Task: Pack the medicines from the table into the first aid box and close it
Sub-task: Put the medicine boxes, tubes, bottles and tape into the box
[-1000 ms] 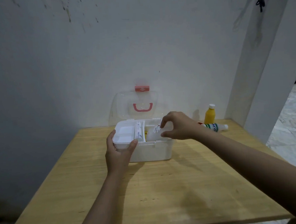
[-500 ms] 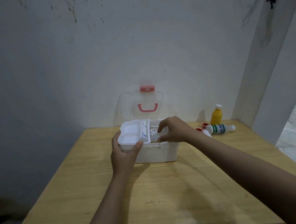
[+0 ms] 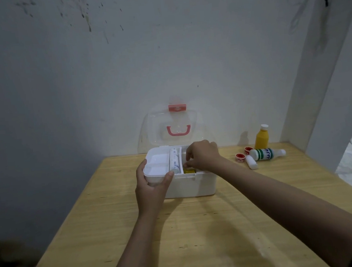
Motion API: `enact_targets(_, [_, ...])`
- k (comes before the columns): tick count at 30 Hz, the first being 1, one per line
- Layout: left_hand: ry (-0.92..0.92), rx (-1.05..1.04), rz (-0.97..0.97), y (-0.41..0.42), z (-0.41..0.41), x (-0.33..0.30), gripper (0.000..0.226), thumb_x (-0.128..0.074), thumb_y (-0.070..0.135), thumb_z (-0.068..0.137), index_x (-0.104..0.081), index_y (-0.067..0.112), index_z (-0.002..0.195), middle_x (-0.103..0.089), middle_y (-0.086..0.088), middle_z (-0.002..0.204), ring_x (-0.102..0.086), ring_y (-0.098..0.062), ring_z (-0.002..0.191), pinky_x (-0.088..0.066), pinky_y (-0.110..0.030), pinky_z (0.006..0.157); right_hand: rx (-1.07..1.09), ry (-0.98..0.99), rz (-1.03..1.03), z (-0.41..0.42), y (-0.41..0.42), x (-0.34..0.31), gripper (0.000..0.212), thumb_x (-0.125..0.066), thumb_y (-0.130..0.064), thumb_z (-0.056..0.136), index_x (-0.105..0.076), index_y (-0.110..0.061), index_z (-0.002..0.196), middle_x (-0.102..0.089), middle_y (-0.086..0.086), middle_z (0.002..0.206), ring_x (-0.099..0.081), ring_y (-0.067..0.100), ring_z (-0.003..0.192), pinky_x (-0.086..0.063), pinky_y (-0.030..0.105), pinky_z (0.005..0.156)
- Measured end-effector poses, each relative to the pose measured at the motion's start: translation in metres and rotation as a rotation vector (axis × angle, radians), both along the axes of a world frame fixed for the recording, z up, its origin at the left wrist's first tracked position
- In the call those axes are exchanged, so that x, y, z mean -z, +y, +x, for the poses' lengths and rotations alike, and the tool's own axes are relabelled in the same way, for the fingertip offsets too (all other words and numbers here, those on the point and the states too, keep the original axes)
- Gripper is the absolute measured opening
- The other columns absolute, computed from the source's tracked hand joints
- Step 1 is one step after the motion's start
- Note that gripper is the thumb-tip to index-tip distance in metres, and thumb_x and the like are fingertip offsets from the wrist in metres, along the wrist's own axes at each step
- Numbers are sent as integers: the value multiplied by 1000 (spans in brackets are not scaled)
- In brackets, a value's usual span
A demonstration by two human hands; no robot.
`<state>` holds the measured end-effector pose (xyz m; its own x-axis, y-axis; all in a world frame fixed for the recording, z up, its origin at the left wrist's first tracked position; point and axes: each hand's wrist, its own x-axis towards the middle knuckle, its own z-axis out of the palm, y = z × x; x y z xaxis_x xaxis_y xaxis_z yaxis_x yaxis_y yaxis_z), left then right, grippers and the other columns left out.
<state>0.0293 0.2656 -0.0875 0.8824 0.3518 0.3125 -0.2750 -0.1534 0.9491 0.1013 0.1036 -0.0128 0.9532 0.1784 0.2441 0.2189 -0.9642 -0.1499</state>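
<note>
A left hand (image 3: 151,186) gripped the open white plastic first aid box (image 3: 192,184) near the wooden worktop's (image 3: 199,236) far edge; the right hand's (image 3: 202,157) curled fingers reached inside, contents unclear. Steadying the box should help.

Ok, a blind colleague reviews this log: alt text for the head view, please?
Right hand reaches into an open white first aid box on a wooden table; left hand grips its tray. Bottles wait at right.
</note>
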Motion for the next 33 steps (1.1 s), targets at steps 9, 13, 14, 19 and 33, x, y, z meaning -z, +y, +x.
enact_targets(9, [-1,-8,-8,0,0,0,77,-81,38,68,-39,37,132,-51,5,128,-53,-20,114,-54,-38,86,-22,-277,334,-20,-56,-9,21,-64,-38,82,-72,-19,87,-72,-3,88,-61,17,85,-50,39,79])
enact_targets(13, [2,-15,-8,-1,1,1,75,-80,37,68,-40,36,132,-51,6,127,-53,-19,114,-53,-36,86,87,-375,408,-22,-113,6,13,-63,-28,81,-70,-18,84,-71,1,85,-63,20,82,-52,39,74])
enact_targets(14, [1,-16,-8,0,1,1,74,-80,37,68,-40,37,131,-52,6,126,-53,-19,114,-53,-39,88,139,-387,426,-21,-129,11,12,-63,-25,80,-70,-16,85,-71,3,87,-64,21,83,-52,38,74])
enact_targets(19, [-4,-30,5,-2,1,1,73,-79,34,71,-40,35,132,-49,6,125,-52,-19,114,-52,-32,83,542,-283,489,-11,-203,41,29,-62,-20,79,-66,-17,107,-66,12,109,-59,33,99,-51,46,80])
enact_targets(33, [-28,-66,18,-5,3,2,73,-80,27,71,-42,29,133,-51,6,124,-54,-15,109,-45,-20,76,611,32,313,-13,-275,81,44,-59,-43,85,-54,-27,126,-50,14,132,-42,39,120,-41,48,95])
